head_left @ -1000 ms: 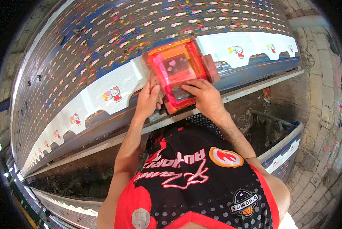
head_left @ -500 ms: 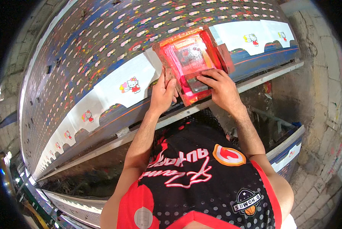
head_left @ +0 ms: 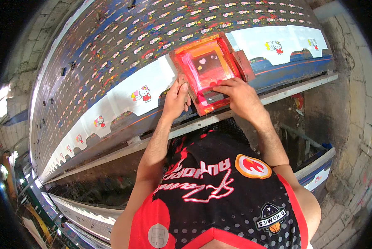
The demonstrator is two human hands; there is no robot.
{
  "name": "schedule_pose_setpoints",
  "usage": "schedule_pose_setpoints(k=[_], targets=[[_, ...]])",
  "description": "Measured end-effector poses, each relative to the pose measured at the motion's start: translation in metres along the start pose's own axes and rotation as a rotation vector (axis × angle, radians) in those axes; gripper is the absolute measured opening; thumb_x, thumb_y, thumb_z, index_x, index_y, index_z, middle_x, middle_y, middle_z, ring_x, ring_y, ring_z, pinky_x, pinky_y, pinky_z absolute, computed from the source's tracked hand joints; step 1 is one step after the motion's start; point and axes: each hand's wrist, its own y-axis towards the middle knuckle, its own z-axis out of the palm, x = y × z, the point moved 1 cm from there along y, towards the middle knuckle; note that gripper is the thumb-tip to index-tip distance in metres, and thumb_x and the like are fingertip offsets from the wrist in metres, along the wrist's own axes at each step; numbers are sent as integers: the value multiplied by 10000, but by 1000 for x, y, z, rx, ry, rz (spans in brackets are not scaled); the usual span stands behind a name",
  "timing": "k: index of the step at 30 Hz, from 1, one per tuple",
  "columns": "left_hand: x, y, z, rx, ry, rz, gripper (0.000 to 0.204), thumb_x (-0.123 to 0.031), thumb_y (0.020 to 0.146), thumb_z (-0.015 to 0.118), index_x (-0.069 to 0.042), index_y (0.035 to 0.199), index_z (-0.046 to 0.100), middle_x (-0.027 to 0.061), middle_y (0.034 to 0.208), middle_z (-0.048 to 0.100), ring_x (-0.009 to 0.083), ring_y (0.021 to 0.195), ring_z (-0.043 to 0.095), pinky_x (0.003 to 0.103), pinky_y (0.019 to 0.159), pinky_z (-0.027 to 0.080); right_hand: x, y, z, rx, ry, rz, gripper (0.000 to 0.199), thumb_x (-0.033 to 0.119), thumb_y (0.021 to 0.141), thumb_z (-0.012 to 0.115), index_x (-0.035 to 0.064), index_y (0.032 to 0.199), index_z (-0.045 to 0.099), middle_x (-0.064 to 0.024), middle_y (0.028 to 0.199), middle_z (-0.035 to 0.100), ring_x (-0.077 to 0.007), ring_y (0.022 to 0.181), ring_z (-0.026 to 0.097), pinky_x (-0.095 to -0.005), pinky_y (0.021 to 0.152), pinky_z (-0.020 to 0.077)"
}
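Observation:
A red-stained screen-printing frame [head_left: 181,63] lies tilted on the row of white printed sheets [head_left: 119,98]. Small hearts show through its mesh, with pink and red ink smeared along the inner sides. My left hand [head_left: 176,101] grips the frame's lower left edge, thumb up and fingers curled round it. Inside the frame's near end, my right hand [head_left: 242,97] is closed on a dark, flat squeegee [head_left: 213,97], mostly hidden under the fingers. Cut-out white sheets with a cartoon cat figure lie on both sides of the frame.
The long, dark, sloping table [head_left: 152,29] is covered with rows of small ink marks. A pale metal rail [head_left: 293,88] runs along its near edge. Another table [head_left: 314,170] with a white sheet stands at right. Brick floor [head_left: 347,182] lies beyond.
The squeegee and my right hand have shifted slightly, and less of the squeegee shows. Hearts now show in the mesh where a greyish cat figure was. My left hand stays on the frame.

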Motion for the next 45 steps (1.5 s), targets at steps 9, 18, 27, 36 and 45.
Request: schedule_pose_setpoints(k=[9,18,27,36,45], targets=[[-12,-2,3,26,49,60,551,-425,1214,472,-108,1664,447,45,714,610,113,498,543,276,472,444,-30,125,-19,-41,-17,-6,466,13,893,734,195,1314,817,-185,1188,807,-395,1117,765,-520,1004,606],[-7,-1,8,-72,-94,-11,540,-470,1197,502,-123,1610,529,90,728,682,161,525,635,292,491,497,-15,46,9,-70,-59,36,560,-61,851,689,175,1343,817,-105,1327,786,-346,1281,696,-476,1099,570],[-5,4,11,-74,55,21,598,-465,1219,448,-134,1712,379,58,707,638,139,541,627,280,471,501,1,-7,15,-147,-47,67,564,-50,818,703,168,1327,811,-60,1316,756,-305,1270,679,-439,1077,594],[-27,41,114,-65,24,161,760,-322,1212,513,-142,1817,90,57,900,685,96,616,622,249,493,523,-89,-44,-46,-178,28,70,629,-125,784,719,164,1337,804,-80,1365,743,-321,1290,683,-445,1082,595],[-67,123,264,-51,23,111,734,-308,1215,509,-80,1805,137,48,774,664,111,567,613,282,499,541,-232,-78,-132,-169,-61,50,574,-62,786,719,140,1316,804,-79,1364,741,-312,1288,678,-451,1099,582]])
